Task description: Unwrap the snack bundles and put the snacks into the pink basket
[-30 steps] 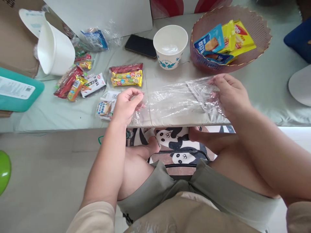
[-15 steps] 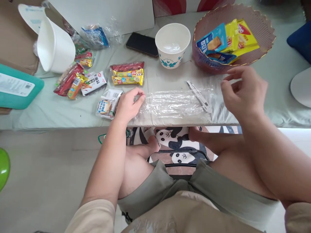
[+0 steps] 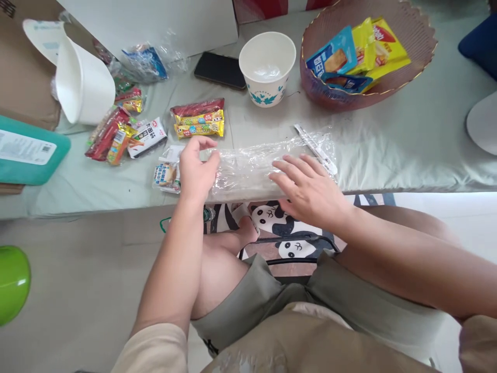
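Observation:
A clear plastic bag (image 3: 248, 168) lies flat along the front of the table, with a thin white printed strip (image 3: 312, 145) at its right end. My left hand (image 3: 197, 168) is at the bag's left end, thumb and forefinger curved with a gap between them. Over the right half of the bag, my right hand (image 3: 310, 194) is spread palm down; whether it presses on the plastic I cannot tell. Beside my left wrist lies a small wrapped snack (image 3: 166, 173), partly covered by that hand. Red and yellow snack bars (image 3: 200, 124) rest just beyond my left fingers.
Behind the bag stand a white paper tub (image 3: 267, 93) and a gold-rimmed pink bowl (image 3: 349, 101) of snack packets. A black phone (image 3: 219, 70) lies near the tub. More snacks (image 3: 112, 142), a tilted white tub (image 3: 87, 88) and a green package (image 3: 27, 155) are at left.
My right hand has come left and down from beside the bowl to over the bag, its fingers spreading out. The left hand has shifted slightly left. The view has moved a little.

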The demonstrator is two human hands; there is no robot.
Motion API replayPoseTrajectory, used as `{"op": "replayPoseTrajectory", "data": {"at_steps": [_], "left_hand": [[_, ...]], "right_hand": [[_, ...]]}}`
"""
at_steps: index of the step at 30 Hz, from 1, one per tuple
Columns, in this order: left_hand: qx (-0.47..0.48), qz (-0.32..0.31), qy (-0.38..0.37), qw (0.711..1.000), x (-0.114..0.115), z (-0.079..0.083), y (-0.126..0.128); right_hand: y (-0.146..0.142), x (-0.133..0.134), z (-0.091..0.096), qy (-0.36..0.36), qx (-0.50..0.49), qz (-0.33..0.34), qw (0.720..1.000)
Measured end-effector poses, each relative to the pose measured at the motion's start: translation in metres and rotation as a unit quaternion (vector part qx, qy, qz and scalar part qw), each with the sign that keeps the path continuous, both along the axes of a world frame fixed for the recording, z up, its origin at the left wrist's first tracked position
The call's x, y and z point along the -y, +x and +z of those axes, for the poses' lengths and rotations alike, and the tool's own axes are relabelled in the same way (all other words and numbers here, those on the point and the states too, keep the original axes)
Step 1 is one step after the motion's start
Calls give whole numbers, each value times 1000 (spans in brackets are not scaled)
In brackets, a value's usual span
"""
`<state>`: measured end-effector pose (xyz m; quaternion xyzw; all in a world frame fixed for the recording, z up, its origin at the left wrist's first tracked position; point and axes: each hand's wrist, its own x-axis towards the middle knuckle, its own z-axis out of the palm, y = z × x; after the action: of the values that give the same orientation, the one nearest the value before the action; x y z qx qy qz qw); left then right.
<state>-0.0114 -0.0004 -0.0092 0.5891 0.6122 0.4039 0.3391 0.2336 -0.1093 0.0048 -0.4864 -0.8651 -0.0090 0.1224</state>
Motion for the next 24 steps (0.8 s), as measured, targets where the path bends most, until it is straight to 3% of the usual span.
{"op": "replayPoseTrajectory", "data": {"at_steps": [6,8,10,12,14,16,18,21,24], "left_hand": [[199,36,26,979,40,19,36],[238,29,16,971,44,26,33],[265,-6,-10,964,42,33,22],[290,-86,-64,951,39,39,10],[314,-187,-124,922,37,41,4],[302,-283,-165,895,38,39,9],[259,-344,-179,884,40,32,22],[228,-351,-160,894,38,22,43],[211,-322,-139,912,34,17,51]], "right_hand": [[-47,-11,-6,25,-95,-37,995],[-47,-13,-7,7,-151,-24,988],[-38,-13,-2,-44,-264,9,963],[-25,-14,6,-140,-417,33,898],[-13,-16,16,-251,-560,15,790],[-6,-19,25,-327,-652,-26,683],[-4,-22,31,-365,-696,-52,616],[-4,-25,36,-395,-709,-65,580],[-1,-26,36,-386,-700,-102,592]]}}
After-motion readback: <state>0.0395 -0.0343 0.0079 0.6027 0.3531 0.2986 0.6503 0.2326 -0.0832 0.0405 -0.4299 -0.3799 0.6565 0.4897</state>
